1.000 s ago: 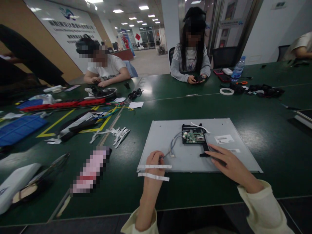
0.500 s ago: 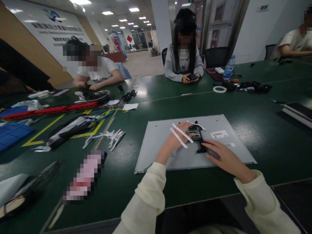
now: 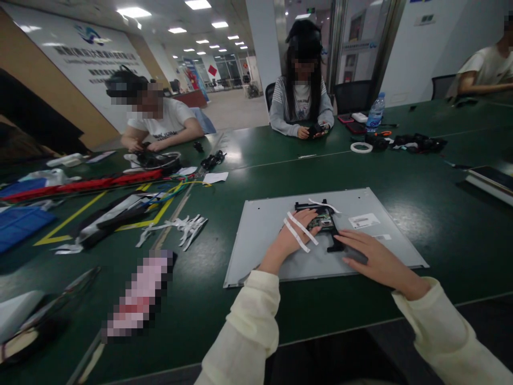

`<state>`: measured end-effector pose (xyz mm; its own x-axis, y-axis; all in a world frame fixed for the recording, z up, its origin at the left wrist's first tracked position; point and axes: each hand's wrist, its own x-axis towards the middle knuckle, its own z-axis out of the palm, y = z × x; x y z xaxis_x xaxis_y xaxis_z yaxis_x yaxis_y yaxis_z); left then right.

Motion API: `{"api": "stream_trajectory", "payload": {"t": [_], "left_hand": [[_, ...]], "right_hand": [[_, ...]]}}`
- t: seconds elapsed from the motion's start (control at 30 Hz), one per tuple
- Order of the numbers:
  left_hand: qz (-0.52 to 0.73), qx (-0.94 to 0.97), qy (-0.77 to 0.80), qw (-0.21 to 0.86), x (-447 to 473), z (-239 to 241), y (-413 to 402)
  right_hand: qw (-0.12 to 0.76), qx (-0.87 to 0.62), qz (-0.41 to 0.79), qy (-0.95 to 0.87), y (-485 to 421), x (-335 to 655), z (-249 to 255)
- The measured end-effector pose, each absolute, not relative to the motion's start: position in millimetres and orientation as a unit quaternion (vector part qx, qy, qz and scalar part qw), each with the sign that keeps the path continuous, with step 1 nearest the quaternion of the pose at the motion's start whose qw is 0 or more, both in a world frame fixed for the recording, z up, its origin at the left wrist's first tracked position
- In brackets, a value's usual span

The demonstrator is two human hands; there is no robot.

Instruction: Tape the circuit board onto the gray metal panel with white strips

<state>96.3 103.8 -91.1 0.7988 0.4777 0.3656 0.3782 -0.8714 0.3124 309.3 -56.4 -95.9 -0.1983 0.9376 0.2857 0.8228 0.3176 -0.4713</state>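
Observation:
A green circuit board [image 3: 324, 220] sits in a black bracket [image 3: 335, 241] on a flat grey panel [image 3: 256, 240]. My left hand [image 3: 294, 235] is closed around the left side of the board, its thumb at the near side and its fingers at the far side. Two white strips [image 3: 297, 231] lie across the back of that hand. Another white strip [image 3: 326, 205] curls by the bracket's far end. My right hand [image 3: 371, 254] rests at the bracket's right side, fingers stretched out and apart, fingertips at its edge. Its palm side is hidden.
Left of the panel lie loose white strips [image 3: 188, 230] and a blurred-out pink phone-like object [image 3: 140, 294]. Farther off are a tape roll [image 3: 361, 147], a water bottle [image 3: 375, 113] and black cables [image 3: 419, 143]. Two people sit across the green table [image 3: 264, 160], handling dark items.
My right hand has shifted slightly right, with its fingers a little straighter. My left fingers have drawn back slightly, showing more of the bracket's far end. The camera view has moved slightly.

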Motion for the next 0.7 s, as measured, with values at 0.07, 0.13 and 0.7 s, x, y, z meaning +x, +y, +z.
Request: {"api": "stream_trajectory", "payload": {"t": [0.07,0.13,0.7], "left_hand": [[0.222,0.942,0.225,0.112,95.6,-92.1,104.5],[0.224,0.942,0.225,0.11,95.2,-93.2,105.3],[0.228,0.941,0.227,0.106,96.4,-93.8,106.0]], "right_hand": [[0.255,-0.568,0.108,-0.775,-57.0,309.7,-93.0],[0.242,-0.563,0.108,-0.783,-57.2,309.9,-91.2],[0.169,-0.727,-0.051,-0.664,-29.0,362.5,-122.7]]}}
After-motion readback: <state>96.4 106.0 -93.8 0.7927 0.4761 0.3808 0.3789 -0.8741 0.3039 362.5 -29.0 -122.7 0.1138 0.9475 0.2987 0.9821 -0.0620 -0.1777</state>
